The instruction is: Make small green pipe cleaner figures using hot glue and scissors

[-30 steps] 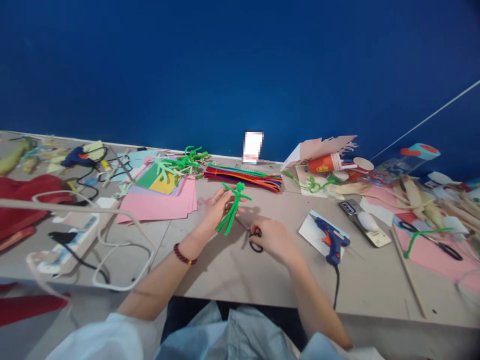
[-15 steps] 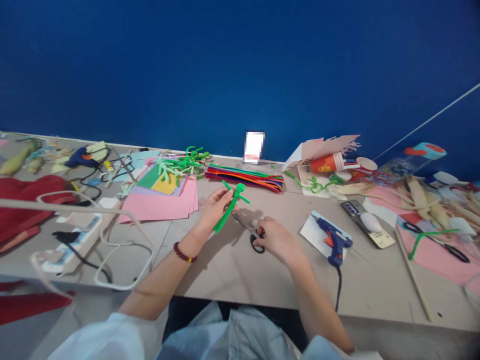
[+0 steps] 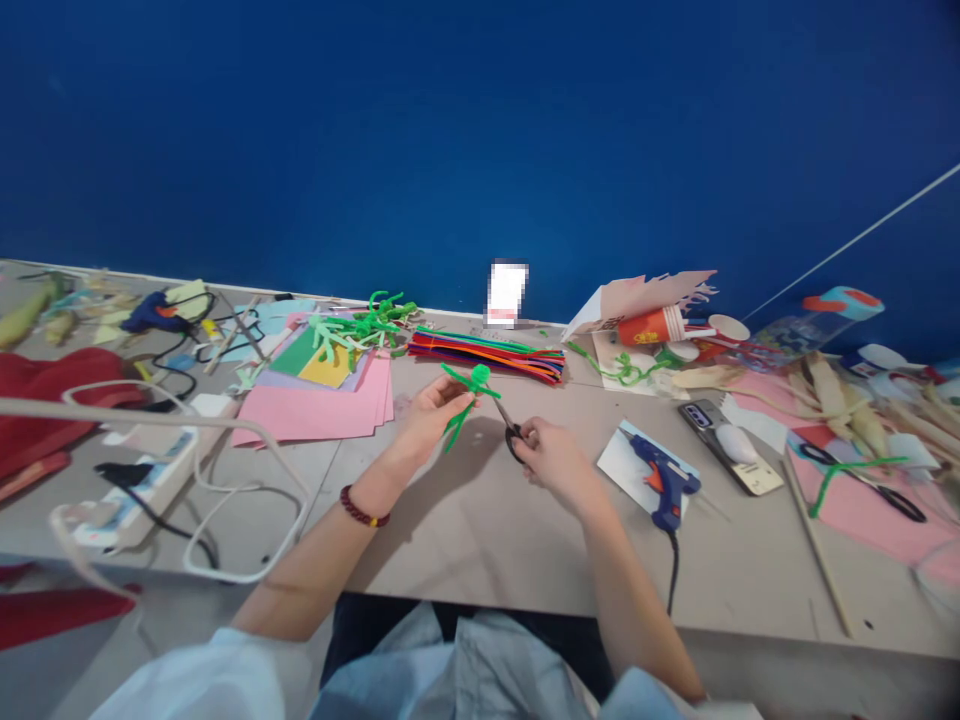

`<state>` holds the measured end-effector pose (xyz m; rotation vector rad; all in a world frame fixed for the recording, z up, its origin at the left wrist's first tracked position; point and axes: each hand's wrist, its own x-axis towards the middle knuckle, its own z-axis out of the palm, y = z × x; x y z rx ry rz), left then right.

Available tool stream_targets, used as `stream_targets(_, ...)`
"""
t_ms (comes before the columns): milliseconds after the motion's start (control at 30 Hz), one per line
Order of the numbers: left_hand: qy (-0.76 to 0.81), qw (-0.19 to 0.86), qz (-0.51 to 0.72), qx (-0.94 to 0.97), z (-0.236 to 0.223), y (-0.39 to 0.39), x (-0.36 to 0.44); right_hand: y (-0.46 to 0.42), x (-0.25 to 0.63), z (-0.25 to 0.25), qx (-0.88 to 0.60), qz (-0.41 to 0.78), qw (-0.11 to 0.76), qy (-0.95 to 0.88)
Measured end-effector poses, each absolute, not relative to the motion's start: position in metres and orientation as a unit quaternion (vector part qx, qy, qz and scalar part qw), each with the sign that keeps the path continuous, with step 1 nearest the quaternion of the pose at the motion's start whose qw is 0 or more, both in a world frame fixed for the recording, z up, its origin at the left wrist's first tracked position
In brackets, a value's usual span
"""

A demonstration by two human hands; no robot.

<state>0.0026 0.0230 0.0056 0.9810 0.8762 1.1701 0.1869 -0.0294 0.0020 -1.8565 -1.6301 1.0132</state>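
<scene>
Between the thumb and fingers of my left hand [image 3: 429, 412] is a small green pipe-cleaner figure [image 3: 480, 377] with a round coiled head, outstretched arms and legs hanging below. My right hand [image 3: 555, 458] grips the black handles of a pair of scissors [image 3: 504, 414]. The blades point up and left, their tips close to the figure's right arm; whether they touch it I cannot tell. Behind both hands lies a bundle of coloured pipe cleaners [image 3: 487, 358], mostly red, orange and blue.
More green pipe-cleaner figures [image 3: 375, 322] lie on coloured paper [image 3: 315, 412] at left. A power strip [image 3: 154, 490] with looped cables sits nearer. At right are a blue glue gun [image 3: 664, 482], a phone [image 3: 705, 425] under a white mouse [image 3: 736, 443], a wooden stick [image 3: 817, 550] and paper cups [image 3: 652, 325].
My right hand has raised the scissors from low over the table, bringing the blades up beside the figure. In my left hand the figure has turned, and its legs look shorter and spread.
</scene>
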Motion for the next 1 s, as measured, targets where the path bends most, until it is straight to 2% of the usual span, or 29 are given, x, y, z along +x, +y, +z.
stream_targets(200,0.418,0.587,0.474,0.506,0.009,0.016,0.006,-0.015,0.193,-0.002,-0.634,0.457,0.434,-0.448)
stream_targets(300,0.440,0.551,0.422,0.570,0.005,0.015,0.008,-0.013,0.196,0.007,-0.566,0.535,0.475,-0.410)
stream_targets(433,0.492,0.358,0.356,0.709,0.003,0.012,0.006,-0.016,0.196,0.012,-0.512,0.579,0.457,-0.440)
stream_targets(500,0.505,0.302,0.329,0.739,0.005,0.010,0.004,-0.017,0.196,0.011,-0.507,0.576,0.432,-0.474)
stream_targets(767,0.493,0.377,0.308,0.721,0.010,0.012,-0.001,-0.024,0.200,0.016,-0.511,0.613,0.300,-0.522)
stream_targets(1000,0.444,0.315,0.316,0.777,0.018,0.005,0.003,-0.021,0.206,0.016,-0.464,0.646,0.314,-0.519)
